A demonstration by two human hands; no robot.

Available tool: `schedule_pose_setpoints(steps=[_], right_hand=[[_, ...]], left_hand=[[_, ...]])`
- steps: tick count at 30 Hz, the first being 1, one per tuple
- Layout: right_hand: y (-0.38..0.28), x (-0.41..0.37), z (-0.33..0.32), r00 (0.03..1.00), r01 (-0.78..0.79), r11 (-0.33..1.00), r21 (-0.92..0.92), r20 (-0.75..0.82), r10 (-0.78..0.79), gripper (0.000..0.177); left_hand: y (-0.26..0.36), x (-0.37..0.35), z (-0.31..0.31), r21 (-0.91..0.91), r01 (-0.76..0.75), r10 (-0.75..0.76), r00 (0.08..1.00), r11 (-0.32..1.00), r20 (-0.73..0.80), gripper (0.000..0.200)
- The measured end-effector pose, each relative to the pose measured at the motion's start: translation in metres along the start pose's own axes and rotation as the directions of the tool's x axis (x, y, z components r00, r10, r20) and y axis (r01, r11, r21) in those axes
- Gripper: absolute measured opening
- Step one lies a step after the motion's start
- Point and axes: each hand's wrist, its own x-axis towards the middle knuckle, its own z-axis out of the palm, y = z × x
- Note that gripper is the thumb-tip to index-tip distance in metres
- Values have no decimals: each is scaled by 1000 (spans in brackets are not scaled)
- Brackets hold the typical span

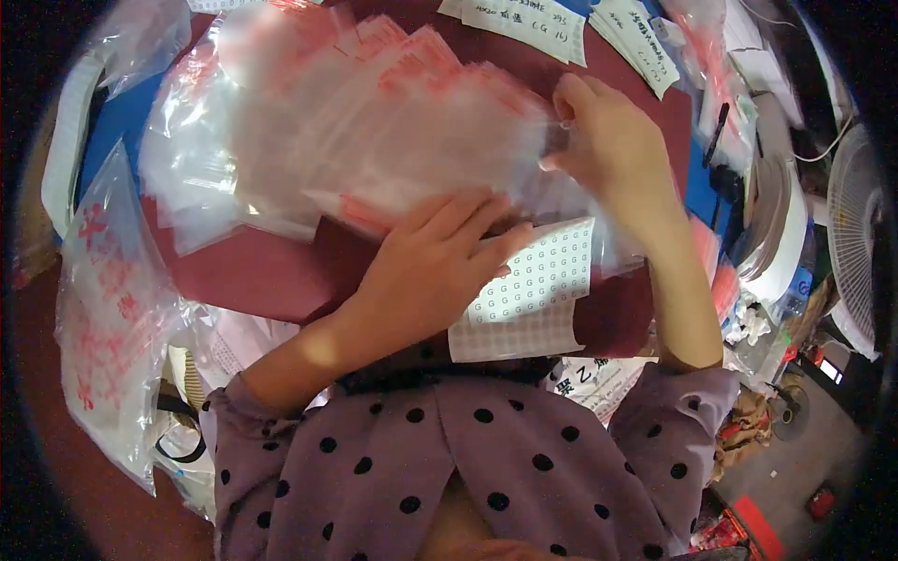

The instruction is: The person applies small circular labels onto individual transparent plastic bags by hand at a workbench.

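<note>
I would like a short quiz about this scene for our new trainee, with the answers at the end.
1. Which letter is printed again and again on the white sheet?
2. True or false: the fan is at the person's left side.
3. What lies spread out in front of the left hand? A. towels; B. plastic bags; C. cups.

Key: 1. G. 2. False, the fan is at the right. 3. B, plastic bags.
</note>
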Motion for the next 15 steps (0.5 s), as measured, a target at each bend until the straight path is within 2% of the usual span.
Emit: schedule_pose_setpoints(steps=[1,2,3,4,5,6,7,8,9,11,12,14,15], right_hand=[[2,1,2,1000,-2,1000,0,11,3,34],[0,1,3,1000,-5,1000,1,13,5,34],[-6,2,4,995,61,946,319,61,-85,33],[-11,3,6,980,101,789,606,75,-183,32],[-10,4,18,972,231,832,504,-92,-214,29],[-10,4,16,973,230,832,506,-93,-212,29],[-10,4,11,988,151,961,232,-76,-136,29],[-10,6,8,994,59,996,-66,-85,-64,30],[-12,7,6,994,64,996,-66,-84,-70,30],[-13,5,5,988,-12,921,389,146,-49,29],[-12,6,9,989,-13,921,390,143,-46,29],[-9,9,19,992,77,984,163,83,-91,29],[-7,8,18,993,78,983,164,80,-92,29]], left_hand=[[1,0,1,37,23,-22,1000,999,-14,47],[1,0,2,35,23,-22,1000,999,-11,47],[0,0,3,35,10,-10,1000,999,-9,48],[0,0,4,35,-4,4,1000,999,-8,48],[-1,0,5,36,-6,6,1000,999,-4,48],[-1,0,5,15,-5,6,1000,1000,-11,48],[-1,0,4,-6,-4,4,1000,1000,-22,49],[-1,0,3,-2,0,0,1000,1000,-26,49],[1,0,2,22,17,-17,1000,1000,-26,49],[2,-1,1,46,30,-29,999,998,-22,49],[2,-1,1,28,19,-19,1000,999,2,48],[0,-1,1,12,6,-6,1000,1000,27,48],[0,-1,1,-3,13,-13,1000,1000,17,47]])
